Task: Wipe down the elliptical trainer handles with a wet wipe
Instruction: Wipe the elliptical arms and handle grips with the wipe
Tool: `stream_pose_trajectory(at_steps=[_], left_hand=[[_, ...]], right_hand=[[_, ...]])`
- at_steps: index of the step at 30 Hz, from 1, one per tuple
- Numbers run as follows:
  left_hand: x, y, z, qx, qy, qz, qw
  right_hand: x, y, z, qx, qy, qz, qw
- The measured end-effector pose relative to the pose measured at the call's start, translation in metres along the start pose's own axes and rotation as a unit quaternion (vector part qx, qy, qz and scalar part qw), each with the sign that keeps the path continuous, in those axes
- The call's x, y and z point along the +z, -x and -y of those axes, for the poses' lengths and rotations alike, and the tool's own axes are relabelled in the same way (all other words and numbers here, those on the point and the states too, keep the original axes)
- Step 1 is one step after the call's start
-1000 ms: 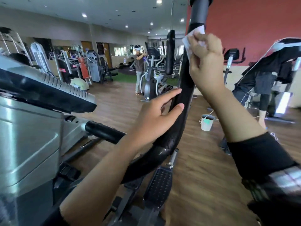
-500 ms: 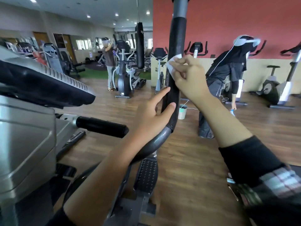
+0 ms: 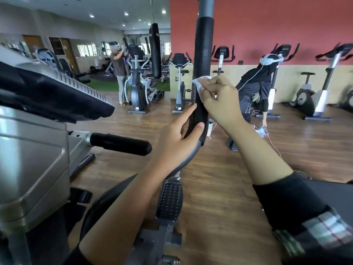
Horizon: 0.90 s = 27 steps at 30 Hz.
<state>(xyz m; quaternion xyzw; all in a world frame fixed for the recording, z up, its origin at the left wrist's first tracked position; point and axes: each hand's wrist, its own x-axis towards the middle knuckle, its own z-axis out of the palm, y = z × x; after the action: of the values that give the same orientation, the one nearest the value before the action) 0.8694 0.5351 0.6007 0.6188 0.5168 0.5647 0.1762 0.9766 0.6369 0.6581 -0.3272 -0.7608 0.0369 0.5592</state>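
The elliptical trainer [image 3: 34,150] fills the left side of the head view, its grey body and console close to the camera, and from its lower frame one long moving handle [image 3: 203,54] curves up and then runs nearly straight to the top edge of the picture, so its long axis stands close to vertical right in front of the person. A second, short black grip [image 3: 120,143] juts out sideways from the machine body, to the left of both hands and untouched. On the upright handle the left hand [image 3: 175,138] sits lower, thumb and forefinger spread against the black foam near its bottom end, steadying rather than clamping it as far as can be seen. The right hand [image 3: 219,98] is just above, fingers curled round a white wet wipe [image 3: 200,83] and pressing it to the foam (the wipe is mostly hidden under the fingers). The two hands are nearly touching. The wiping hand is the one already on the work, and any stroke must follow the handle's length, up or down.
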Motion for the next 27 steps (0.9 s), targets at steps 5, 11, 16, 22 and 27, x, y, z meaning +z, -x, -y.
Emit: stream_pose_trajectory(at_steps=[5, 11, 16, 22, 27], left_hand=[[-0.004, 0.01, 0.0, 0.006, -0.007, 0.006, 1.0], [-0.007, 0.014, -0.004, -0.003, -0.001, 0.012, 1.0], [-0.01, 0.016, -0.008, -0.02, 0.017, 0.008, 1.0], [-0.011, 0.021, -0.014, -0.034, 0.01, 0.003, 0.999], [-0.012, 0.024, -0.014, -0.032, 0.011, -0.001, 0.999]], right_hand=[[0.001, 0.017, 0.005, 0.033, -0.006, -0.013, 0.999], [0.004, 0.014, 0.012, 0.069, -0.021, -0.013, 0.997], [0.0, 0.06, 0.02, 0.064, -0.067, -0.042, 0.995], [0.0, 0.042, 0.02, 0.102, -0.097, -0.043, 0.989], [-0.007, 0.073, 0.025, 0.087, -0.088, -0.042, 0.991]])
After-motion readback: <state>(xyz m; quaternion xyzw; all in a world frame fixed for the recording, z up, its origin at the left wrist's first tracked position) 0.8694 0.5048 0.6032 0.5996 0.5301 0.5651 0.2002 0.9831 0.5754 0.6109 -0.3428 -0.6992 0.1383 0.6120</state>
